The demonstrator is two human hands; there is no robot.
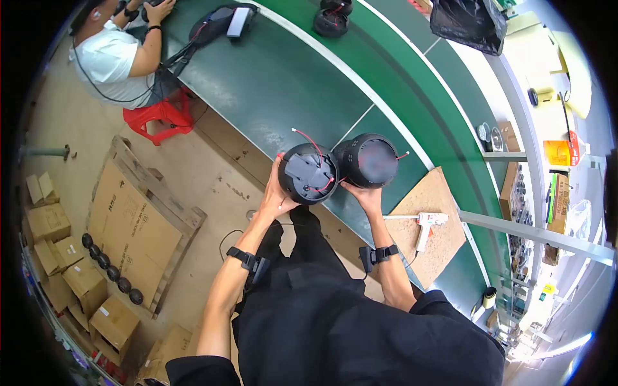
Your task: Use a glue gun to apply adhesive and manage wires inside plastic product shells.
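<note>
My left hand (278,193) is closed around the side of a black round housing (301,172) at the table's near edge. Its open-looking face points up and shows moulded parts and red wires, one ending in a small white plug. Just right of it, my right hand (364,197) grips the lower side of a second black housing (377,162), a drum shape with a smooth dark round face and perforated side. A short red wire sticks out on its right. The two housings are side by side and seem to touch; my fingertips are partly hidden behind them.
A white glue gun (427,229) lies on a brown board (418,199) to the right. Beyond the green table (257,77) runs a green conveyor (399,83) with more black housings (331,22). A co-worker (116,58) sits on a red stool (158,119) at far left. Cartons (84,283) and a pallet (187,222) stand on the floor.
</note>
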